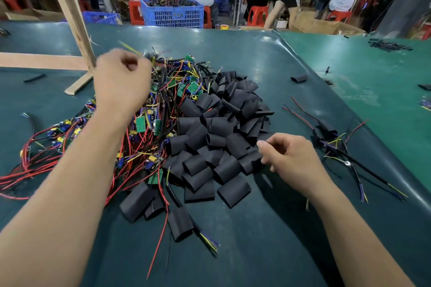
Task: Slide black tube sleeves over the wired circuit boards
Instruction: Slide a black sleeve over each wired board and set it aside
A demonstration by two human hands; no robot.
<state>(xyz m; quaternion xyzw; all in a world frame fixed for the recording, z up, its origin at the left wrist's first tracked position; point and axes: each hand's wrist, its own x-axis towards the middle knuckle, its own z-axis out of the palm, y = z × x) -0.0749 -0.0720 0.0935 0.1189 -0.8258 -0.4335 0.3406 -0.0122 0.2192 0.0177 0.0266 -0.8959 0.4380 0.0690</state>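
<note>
Green table mat [256, 228]: my left hand [121, 81] curled in wired boards [163, 100], grip unclear; right hand [289, 156] pinches a black sleeve [250, 162].

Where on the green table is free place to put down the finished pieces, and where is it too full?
Free: the near table between the two forearms, below the sleeve pile; also the far strip beyond the wired boards. Crowded: the middle, the red wires at left, and the bundle beside the right hand.
</note>
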